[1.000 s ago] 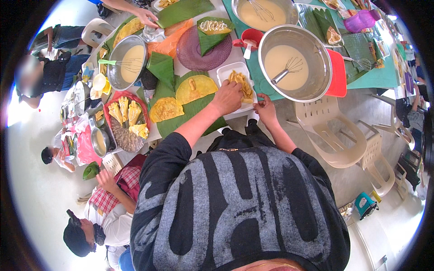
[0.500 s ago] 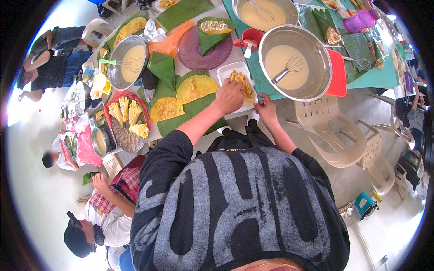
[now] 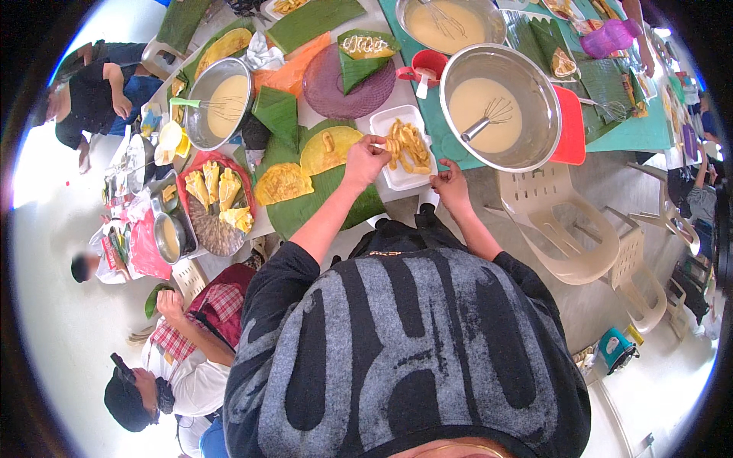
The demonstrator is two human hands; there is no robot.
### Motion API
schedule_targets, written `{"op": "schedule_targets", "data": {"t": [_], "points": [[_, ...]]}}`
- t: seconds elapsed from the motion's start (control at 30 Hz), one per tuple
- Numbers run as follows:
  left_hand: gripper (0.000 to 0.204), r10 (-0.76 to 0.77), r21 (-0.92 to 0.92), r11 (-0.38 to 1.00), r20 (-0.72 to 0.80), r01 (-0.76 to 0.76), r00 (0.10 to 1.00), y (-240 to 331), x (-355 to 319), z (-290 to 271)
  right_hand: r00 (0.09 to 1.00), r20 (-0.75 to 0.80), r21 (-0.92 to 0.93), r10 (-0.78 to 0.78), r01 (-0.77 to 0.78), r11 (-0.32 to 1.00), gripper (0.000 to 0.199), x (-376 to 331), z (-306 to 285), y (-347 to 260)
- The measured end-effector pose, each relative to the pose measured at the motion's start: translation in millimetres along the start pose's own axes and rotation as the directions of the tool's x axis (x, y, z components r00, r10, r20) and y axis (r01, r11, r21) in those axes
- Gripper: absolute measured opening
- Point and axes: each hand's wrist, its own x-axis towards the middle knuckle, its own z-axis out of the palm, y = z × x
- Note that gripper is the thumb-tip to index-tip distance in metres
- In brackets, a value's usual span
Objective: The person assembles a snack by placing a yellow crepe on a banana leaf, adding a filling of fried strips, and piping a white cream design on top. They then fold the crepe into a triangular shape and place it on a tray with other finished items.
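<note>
My left hand [image 3: 366,162] is pinched around a golden-brown food strip [image 3: 392,145] at the left side of a white foam tray [image 3: 401,180]. More soft golden-brown strips [image 3: 416,156] lie in the tray. At the tray's near right corner, the fingers of my right hand [image 3: 452,187] grip its edge. Left of my left hand, a folded yellow crepe [image 3: 336,160] with one strip on top rests on a green banana leaf [image 3: 328,198]. Beside it lies a browner, folded crepe [image 3: 282,184].
Steel bowls of pale batter with whisks stand at the right [image 3: 500,153] and left [image 3: 229,133]. A purple plate [image 3: 317,91] carries a leaf-wrapped crepe. Rolled crepes fill a red-rimmed tray [image 3: 229,240]. Beige chairs [image 3: 565,237] stand right; a seated person [image 3: 183,351] is at the left.
My left hand has moved left from over the tray's middle to its left side, uncovering the strips. My right hand stays at the tray's near right corner.
</note>
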Motion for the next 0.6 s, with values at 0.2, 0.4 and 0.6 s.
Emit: {"op": "schedule_targets", "data": {"t": [0.2,0.4,0.6], "points": [[0.044,-0.112,-0.194,0.975,-0.024,0.105,0.993,4.0,-17.6,-5.0,0.769,-0.230,-0.585,-0.596,0.381,0.716,0.049,-24.4,3.0,-28.9],[0.042,-0.127,-0.301,0.948,-0.070,0.100,0.989,14.1,-35.7,-2.4,0.982,0.134,0.069,-0.135,0.127,0.990,0.036,-26.8,23.4,-48.3],[0.035,0.247,0.104,0.965,-0.065,-0.240,0.967,19.4,-51.6,12.6,0.874,0.463,0.724,0.151,-0.471,0.504,0.034,-5.6,43.6,-54.3]]}}
